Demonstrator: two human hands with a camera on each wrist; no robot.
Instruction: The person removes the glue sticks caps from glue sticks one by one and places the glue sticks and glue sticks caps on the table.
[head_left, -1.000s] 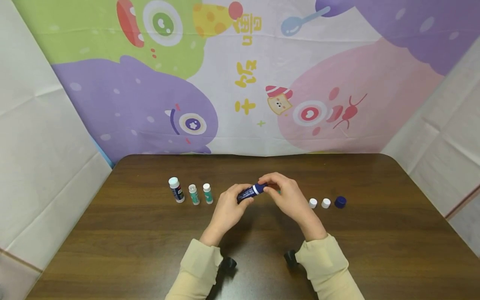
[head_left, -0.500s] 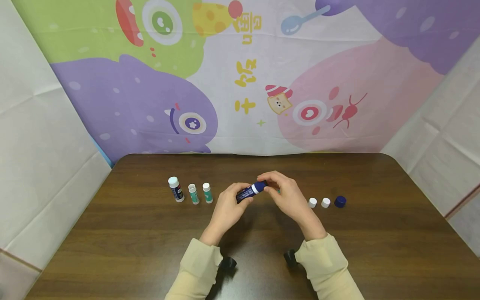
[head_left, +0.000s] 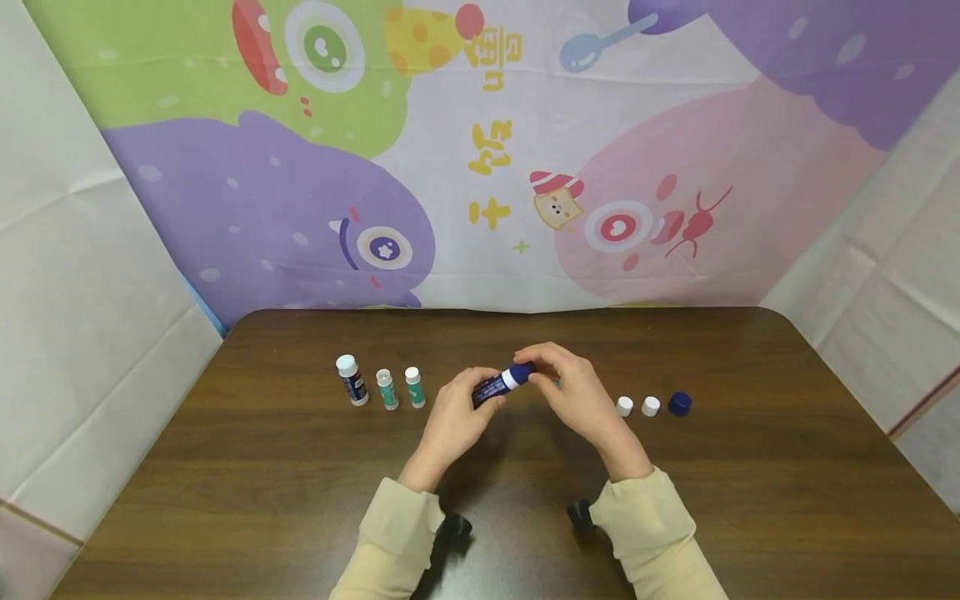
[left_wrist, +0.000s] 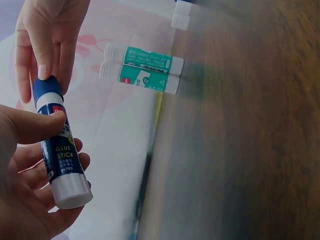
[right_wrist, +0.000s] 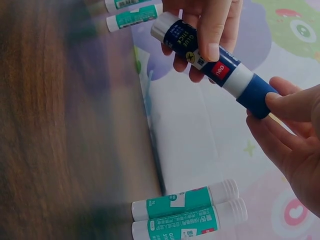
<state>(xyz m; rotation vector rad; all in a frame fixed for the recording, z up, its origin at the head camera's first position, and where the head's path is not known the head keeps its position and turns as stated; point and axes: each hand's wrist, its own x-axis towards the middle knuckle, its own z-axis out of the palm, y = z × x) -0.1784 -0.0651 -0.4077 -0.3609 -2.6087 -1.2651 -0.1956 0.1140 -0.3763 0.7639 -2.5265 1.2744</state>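
My left hand (head_left: 459, 412) holds a dark blue glue stick (left_wrist: 60, 145) by its labelled barrel, thumb on the label and fingers behind it. At the other end, my right hand (head_left: 577, 396) pinches the blue cap (right_wrist: 257, 96) between thumb and fingers. A white band shows between the label and the cap. The stick is held slantwise above the table, cap end to the upper right in the head view. Beyond my hands stand two teal glue sticks (right_wrist: 180, 202) side by side with their ridged white necks bare; my right hand mostly hides them in the head view.
On the brown table (head_left: 300, 500), a blue glue stick (head_left: 352, 381) and two teal ones, a nearer-left one (head_left: 387, 389) and its neighbour (head_left: 416, 387), stand at the left. At the right lie two white caps (head_left: 651, 407) and a blue cap (head_left: 680, 404). A cartoon-printed cloth (head_left: 495, 275) hangs behind.
The left hand and the glue stick have shifted very slightly left. The right hand keeps its pinch on the cap, and the things on the table have stayed in place.
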